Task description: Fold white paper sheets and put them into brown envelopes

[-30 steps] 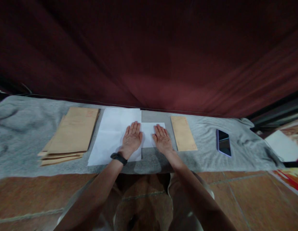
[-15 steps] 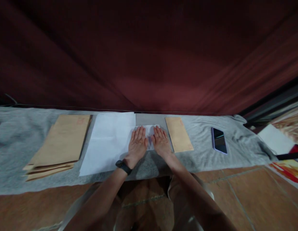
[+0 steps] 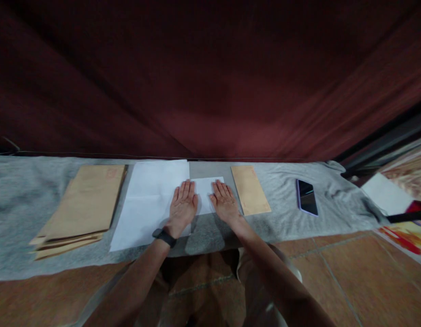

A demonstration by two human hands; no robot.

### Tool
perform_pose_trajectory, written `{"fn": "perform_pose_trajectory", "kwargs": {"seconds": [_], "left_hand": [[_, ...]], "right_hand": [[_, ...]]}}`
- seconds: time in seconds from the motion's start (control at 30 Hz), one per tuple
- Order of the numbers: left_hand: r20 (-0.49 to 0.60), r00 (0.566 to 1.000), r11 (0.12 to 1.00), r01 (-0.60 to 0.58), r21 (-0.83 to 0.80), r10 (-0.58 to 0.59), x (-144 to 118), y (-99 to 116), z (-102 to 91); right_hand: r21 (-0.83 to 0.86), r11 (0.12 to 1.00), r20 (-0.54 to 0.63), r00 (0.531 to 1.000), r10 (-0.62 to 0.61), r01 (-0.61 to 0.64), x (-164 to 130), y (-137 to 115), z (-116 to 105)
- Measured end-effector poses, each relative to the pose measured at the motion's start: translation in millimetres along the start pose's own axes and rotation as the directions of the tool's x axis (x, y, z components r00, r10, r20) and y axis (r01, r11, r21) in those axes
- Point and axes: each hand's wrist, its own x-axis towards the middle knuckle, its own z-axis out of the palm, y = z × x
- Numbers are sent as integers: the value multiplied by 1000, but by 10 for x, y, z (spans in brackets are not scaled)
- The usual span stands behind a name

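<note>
Two flat hands press on a small folded paper [image 3: 204, 195] at the middle of the grey cloth [image 3: 23, 200]. Largest on the cloth, the envelope stack [image 3: 83, 202] lies far left, the white sheets [image 3: 152, 200] beside it. A single envelope [image 3: 250, 195] sits just right of the paper, a phone [image 3: 306, 196] farther right. Left hand [image 3: 182, 205] and right hand [image 3: 225, 202] lie open, fingers straight, gripping nothing, each covering one end of the paper.
</note>
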Motion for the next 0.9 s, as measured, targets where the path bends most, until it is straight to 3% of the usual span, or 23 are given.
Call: {"fn": "perform_pose_trajectory", "kwargs": {"seconds": [0.47,0.7,0.9], "left_hand": [[21,980,972,191,139,-196,2,-224,-60],[-50,985,985,168,44,-166,-22,-245,-26],[-63,985,985,165,47,-162,-16,-242,-36]], "right_hand": [[-54,985,-22,987,162,-163,-43,123,-241],[109,940,90,945,315,-323,7,125,-327],[371,825,199,904,379,-427,55,243,-276]]}}
